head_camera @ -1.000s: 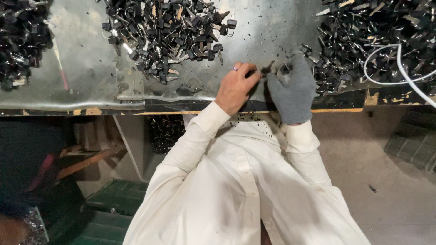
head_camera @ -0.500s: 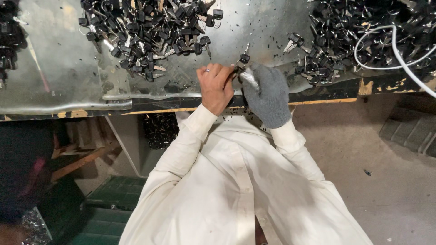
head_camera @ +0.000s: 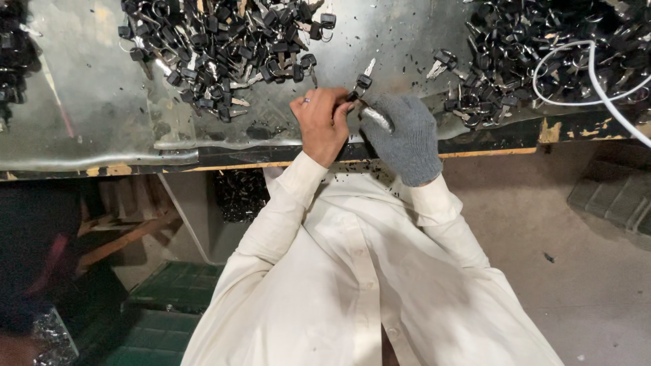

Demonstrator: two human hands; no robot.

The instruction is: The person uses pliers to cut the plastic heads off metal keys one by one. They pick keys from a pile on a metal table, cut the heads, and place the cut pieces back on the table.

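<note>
Key (head_camera: pixel 362 83) now lifted (blade up) above worktop (head_camera: pixel 102 102).

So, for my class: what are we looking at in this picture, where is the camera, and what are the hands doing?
The camera sits on a person's head and looks down over their white shirt at a metal-covered bench. There is no machine, only two hands. The left hand is bare with a ring; the right hand wears a grey glove. Together they grip a black-headed key, and the right hand also seems to hold a slim metal piece. On the bench lie two big heaps of keys, one at centre left, one at right, with a white cable looping over the right one.
</note>
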